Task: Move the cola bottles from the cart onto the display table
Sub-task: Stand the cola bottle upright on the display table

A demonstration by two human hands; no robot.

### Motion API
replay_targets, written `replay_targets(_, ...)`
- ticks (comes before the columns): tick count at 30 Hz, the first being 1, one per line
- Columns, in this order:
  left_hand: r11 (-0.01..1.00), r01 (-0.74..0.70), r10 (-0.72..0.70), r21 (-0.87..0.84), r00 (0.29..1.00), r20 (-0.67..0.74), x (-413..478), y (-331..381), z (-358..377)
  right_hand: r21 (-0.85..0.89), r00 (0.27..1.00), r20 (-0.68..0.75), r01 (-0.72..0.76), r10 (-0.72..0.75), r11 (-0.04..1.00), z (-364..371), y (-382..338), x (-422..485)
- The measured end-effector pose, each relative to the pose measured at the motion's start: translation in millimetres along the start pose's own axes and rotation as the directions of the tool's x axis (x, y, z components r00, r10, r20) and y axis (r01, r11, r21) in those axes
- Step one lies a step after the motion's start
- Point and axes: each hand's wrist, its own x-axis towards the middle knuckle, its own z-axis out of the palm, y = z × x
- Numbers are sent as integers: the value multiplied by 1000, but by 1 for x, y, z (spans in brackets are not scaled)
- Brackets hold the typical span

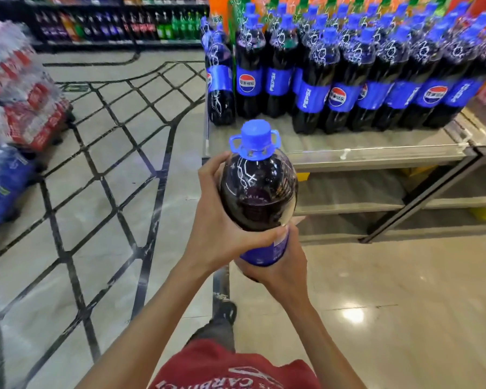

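Person holds one cola bottle [258, 192] w/ both hands, cap up, just short of the display table [376, 153]. L hand [216, 220] wraps the dark upper body; R hand [281, 265] grips lower, at the blue label. Table top carries rows of same bottles [348, 80], standing, set back from near edge. Far left: blurred shrink-wrapped packs [20, 88], prob. on a cart. Drink shelves [110, 23] behind.
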Motion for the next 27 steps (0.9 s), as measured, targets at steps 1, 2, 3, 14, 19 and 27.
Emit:
replay_targets(1,1000,1,-1,7,1000,1,13,-4,1,-1,1000,-1,-8,8,1000,2,0,14)
replay_targets(2,1000,-3,3,16,1000,-1,26,-9,2,-3,1000,-5,-18,18,1000,5,0,28)
replay_targets(3,1000,-8,8,25,1000,-4,41,-14,3,-5,1000,-11,-22,22,1000,8,-1,43)
replay_targets(14,999,-46,46,-25,999,27,210,-91,6,-21,998,-60,-12,11,1000,44,-9,211)
replay_targets(19,998,-47,50,-31,993,111,275,-113,13,-67,994,-90,-62,56,996,55,-4,271)
replay_targets(27,1000,-19,19,-5,982,186,355,-144,34,-53,995,-87,-50,45,997,45,12,360)
